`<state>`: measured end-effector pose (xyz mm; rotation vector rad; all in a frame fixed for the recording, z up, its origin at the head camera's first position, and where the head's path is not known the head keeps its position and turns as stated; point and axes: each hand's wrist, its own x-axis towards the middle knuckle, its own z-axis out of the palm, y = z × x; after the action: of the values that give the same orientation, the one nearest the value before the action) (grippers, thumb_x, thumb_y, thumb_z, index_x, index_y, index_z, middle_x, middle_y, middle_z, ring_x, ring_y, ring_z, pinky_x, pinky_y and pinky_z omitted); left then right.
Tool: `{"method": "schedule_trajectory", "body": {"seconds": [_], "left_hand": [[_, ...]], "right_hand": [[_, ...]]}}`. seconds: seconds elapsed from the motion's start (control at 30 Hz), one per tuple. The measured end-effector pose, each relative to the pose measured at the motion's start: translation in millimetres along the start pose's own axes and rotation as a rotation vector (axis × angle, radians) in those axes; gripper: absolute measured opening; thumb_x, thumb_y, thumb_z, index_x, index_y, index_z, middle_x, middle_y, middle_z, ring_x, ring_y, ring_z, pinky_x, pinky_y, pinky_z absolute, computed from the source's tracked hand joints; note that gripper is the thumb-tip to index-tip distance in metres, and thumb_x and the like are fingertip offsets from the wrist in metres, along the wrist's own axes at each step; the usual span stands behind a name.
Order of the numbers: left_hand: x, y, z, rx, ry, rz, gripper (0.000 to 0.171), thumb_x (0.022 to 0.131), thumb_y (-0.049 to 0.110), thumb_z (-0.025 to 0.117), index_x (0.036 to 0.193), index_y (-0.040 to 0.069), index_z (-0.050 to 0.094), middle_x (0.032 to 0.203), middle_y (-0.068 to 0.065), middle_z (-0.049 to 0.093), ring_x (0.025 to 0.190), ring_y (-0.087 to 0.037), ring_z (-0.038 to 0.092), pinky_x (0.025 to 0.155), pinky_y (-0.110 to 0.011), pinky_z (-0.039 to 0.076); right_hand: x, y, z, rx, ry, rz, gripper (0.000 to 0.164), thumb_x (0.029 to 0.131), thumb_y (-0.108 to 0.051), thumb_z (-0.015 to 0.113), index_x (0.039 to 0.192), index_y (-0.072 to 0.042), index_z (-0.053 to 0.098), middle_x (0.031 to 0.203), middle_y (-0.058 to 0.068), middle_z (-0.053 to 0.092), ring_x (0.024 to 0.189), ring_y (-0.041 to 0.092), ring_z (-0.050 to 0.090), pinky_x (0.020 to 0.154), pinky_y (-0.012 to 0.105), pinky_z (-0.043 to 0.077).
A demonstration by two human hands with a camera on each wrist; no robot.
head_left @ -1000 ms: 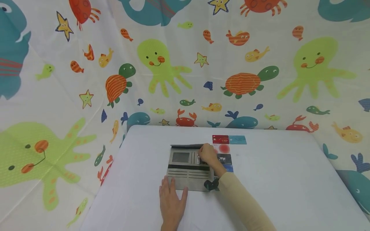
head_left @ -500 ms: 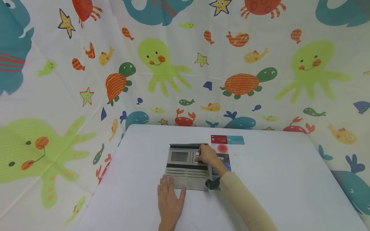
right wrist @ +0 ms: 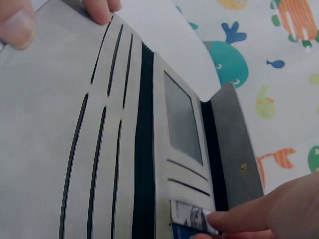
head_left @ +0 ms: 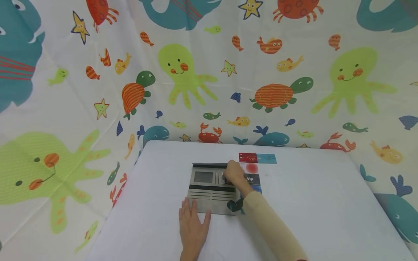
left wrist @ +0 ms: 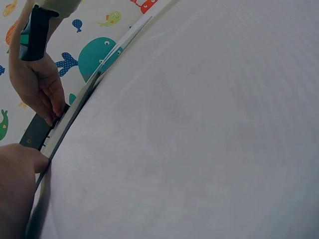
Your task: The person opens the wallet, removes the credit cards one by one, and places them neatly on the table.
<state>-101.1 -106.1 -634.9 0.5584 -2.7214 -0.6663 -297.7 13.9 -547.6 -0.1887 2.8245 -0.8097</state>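
A grey wallet (head_left: 218, 207) lies unfolded on the white table, showing slits for cards and a clear window (right wrist: 183, 115). My right hand (head_left: 235, 175) is over its upper right part. The right wrist view shows those fingers (right wrist: 244, 216) pinching a small printed card (right wrist: 185, 214) that sits partly in a slot beside the window. A blue card (right wrist: 183, 232) shows just below it. My left hand (head_left: 193, 228) lies flat with fingers spread, its fingertips on the wallet's lower left edge.
Right of the wallet lie a red card (head_left: 248, 157), a light blue card (head_left: 266, 158), a card with a red round mark (head_left: 251, 168), a black card (head_left: 252, 179) and a partly hidden blue one (head_left: 257, 189). A sea-animal cloth (head_left: 196, 32) hangs behind the table.
My right hand has shifted and tilted slightly over the same slot, so less of the pale card shows in the head view. The left hand stays at the wallet's edge.
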Motion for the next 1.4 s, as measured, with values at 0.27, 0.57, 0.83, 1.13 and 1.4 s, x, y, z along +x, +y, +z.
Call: {"method": "schedule_trajectory", "body": {"seconds": [0.27,0.57,0.83,1.13,1.4], "left_hand": [[-1.1,0.3,-3.8,-0.007,0.004,0.0,0.078,0.089,0.053,0.068,0.145,0.002,0.05,0.162,-0.02,0.031,0.152,-0.037,0.028,0.124,-0.054,0.023],[-2.6,-1.2,-4.9,-0.019,0.009,0.008,0.077,0.089,0.053,0.067,0.144,0.002,0.05,0.161,-0.021,0.032,0.151,-0.037,0.028,0.125,-0.054,0.022],[-2.4,-1.4,-4.9,-0.013,0.013,0.0,0.077,0.089,0.054,0.067,0.144,0.003,0.05,0.162,-0.02,0.032,0.151,-0.037,0.028,0.125,-0.053,0.022],[-1.8,6.2,-6.0,0.009,0.021,-0.007,0.077,0.088,0.052,0.069,0.144,0.003,0.052,0.161,-0.02,0.034,0.151,-0.037,0.03,0.124,-0.053,0.024],[-0.6,11.3,-9.8,0.007,0.009,-0.018,0.077,0.088,0.052,0.07,0.143,0.002,0.052,0.161,-0.021,0.033,0.15,-0.038,0.03,0.124,-0.054,0.025]], "right_hand": [[1,-5,9,0.017,0.012,0.017,0.012,0.084,0.002,0.064,0.094,0.007,0.065,0.071,0.012,0.064,0.054,0.019,0.06,0.046,0.026,0.048],[-2,0,8,0.089,-0.019,0.083,0.011,0.08,-0.004,0.074,0.08,0.004,0.067,0.061,0.007,0.061,0.051,0.016,0.058,0.045,0.023,0.047],[-4,3,6,0.164,-0.046,0.113,0.018,0.084,-0.005,0.072,0.068,-0.003,0.065,0.057,0.003,0.06,0.05,0.012,0.058,0.046,0.021,0.046],[-4,9,1,0.205,-0.055,0.1,0.011,0.086,-0.006,0.072,0.09,0.004,0.072,0.073,0.009,0.067,0.056,0.014,0.065,0.051,0.022,0.051],[-5,8,-6,0.216,-0.059,0.061,0.008,0.085,-0.004,0.07,0.082,0.002,0.072,0.063,0.006,0.063,0.054,0.016,0.063,0.049,0.023,0.048]]}}
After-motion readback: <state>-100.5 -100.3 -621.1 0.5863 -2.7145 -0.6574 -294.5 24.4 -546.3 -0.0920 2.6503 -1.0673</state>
